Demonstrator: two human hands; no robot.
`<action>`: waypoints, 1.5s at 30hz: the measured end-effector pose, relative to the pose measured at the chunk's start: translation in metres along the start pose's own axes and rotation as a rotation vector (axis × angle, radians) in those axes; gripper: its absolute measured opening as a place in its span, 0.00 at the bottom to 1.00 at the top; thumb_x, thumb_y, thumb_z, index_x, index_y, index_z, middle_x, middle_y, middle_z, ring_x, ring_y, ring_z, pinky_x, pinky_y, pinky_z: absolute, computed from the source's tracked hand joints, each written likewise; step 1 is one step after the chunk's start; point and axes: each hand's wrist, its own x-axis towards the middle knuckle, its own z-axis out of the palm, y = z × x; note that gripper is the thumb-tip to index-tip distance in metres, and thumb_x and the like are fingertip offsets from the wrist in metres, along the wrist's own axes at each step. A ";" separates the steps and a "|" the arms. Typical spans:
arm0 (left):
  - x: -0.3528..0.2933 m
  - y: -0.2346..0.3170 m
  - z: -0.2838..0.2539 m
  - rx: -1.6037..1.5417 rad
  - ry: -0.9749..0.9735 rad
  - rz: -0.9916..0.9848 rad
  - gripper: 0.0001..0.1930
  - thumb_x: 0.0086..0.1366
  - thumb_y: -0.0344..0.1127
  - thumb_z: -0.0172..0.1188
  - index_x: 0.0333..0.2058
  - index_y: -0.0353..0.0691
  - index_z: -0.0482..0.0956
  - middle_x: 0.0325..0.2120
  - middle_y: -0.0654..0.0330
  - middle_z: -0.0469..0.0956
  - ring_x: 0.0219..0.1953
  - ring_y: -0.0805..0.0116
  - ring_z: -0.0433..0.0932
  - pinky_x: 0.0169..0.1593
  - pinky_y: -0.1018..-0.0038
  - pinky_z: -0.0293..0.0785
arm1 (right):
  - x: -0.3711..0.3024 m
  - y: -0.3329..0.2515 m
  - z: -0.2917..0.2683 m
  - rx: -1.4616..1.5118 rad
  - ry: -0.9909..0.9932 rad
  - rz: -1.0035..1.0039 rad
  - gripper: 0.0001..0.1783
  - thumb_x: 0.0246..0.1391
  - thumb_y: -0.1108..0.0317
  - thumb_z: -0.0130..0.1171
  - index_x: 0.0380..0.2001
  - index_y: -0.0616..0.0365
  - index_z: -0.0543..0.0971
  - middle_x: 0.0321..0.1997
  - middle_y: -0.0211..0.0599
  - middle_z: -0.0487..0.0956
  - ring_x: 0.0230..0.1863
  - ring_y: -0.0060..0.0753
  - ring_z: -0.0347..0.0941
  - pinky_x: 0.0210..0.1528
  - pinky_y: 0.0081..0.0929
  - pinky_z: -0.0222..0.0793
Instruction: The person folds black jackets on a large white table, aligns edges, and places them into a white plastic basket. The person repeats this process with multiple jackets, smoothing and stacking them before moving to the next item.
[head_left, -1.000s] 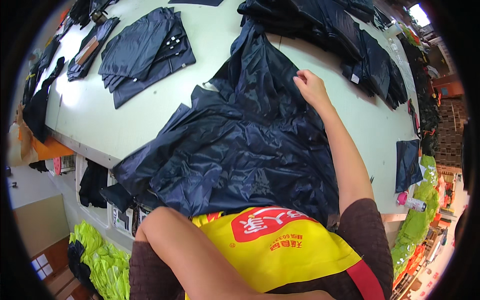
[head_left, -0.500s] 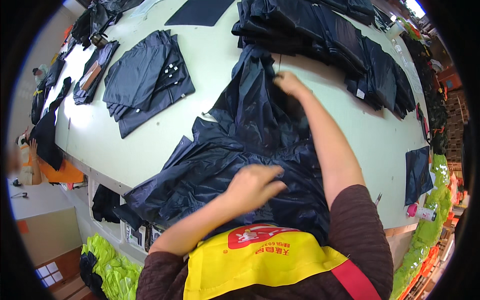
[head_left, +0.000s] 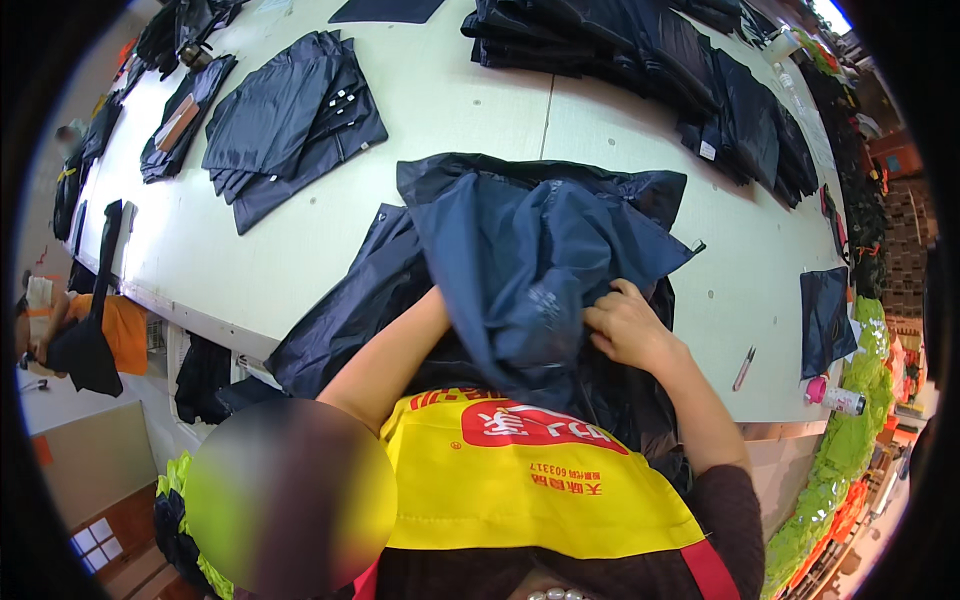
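Observation:
A dark navy rain jacket (head_left: 345, 315) lies crumpled on the table in front of me. Its lighter blue, hood-like part (head_left: 500, 270) is turned over toward me, and a cord end sticks out at its right corner. My right hand (head_left: 632, 328) has its fingers curled against the right edge of this part, pinching the cloth. My left forearm (head_left: 390, 345) runs up under the blue cloth, so the left hand is hidden beneath it. The jacket's near side reaches my yellow apron (head_left: 500, 480).
Folded dark garments (head_left: 285, 120) lie in a stack at the left, and a longer pile (head_left: 640, 60) at the far right. Thread snips (head_left: 744, 368) and a pink-capped bottle (head_left: 838, 398) are near the right edge. Another person's orange cloth (head_left: 125, 330) shows at far left.
The tall hood-like part has been folded down toward me. My left hand has gone under the cloth; my right hand has come nearer, from the top to the right edge.

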 end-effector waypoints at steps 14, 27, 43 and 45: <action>-0.136 0.067 0.044 -0.839 -0.012 -0.529 0.14 0.59 0.42 0.60 0.36 0.37 0.74 0.28 0.59 0.78 0.27 0.72 0.78 0.27 0.84 0.72 | -0.012 -0.065 -0.012 0.596 0.340 0.158 0.13 0.47 0.72 0.59 0.39 0.61 0.76 0.30 0.36 0.74 0.28 0.27 0.73 0.32 0.20 0.69; -0.193 0.076 -0.024 -0.984 0.558 -0.270 0.04 0.56 0.30 0.56 0.28 0.36 0.76 0.22 0.56 0.79 0.14 0.71 0.77 0.17 0.83 0.73 | 0.042 -0.032 0.050 0.058 -0.483 0.170 0.16 0.53 0.60 0.49 0.39 0.56 0.79 0.37 0.41 0.80 0.45 0.42 0.73 0.50 0.34 0.64; -0.208 0.023 -0.040 -0.804 0.813 -0.065 0.12 0.63 0.40 0.53 0.38 0.36 0.72 0.29 0.59 0.75 0.31 0.71 0.77 0.33 0.79 0.76 | -0.046 -0.044 -0.009 0.661 0.320 0.198 0.16 0.52 0.68 0.53 0.45 0.61 0.75 0.41 0.41 0.77 0.42 0.43 0.73 0.49 0.29 0.66; -0.203 0.007 -0.033 -0.471 0.895 0.030 0.12 0.62 0.30 0.54 0.45 0.37 0.69 0.40 0.56 0.73 0.38 0.72 0.75 0.37 0.80 0.75 | -0.086 -0.036 -0.011 0.302 0.358 0.199 0.24 0.37 0.74 0.55 0.44 0.57 0.74 0.47 0.41 0.75 0.49 0.43 0.69 0.53 0.32 0.64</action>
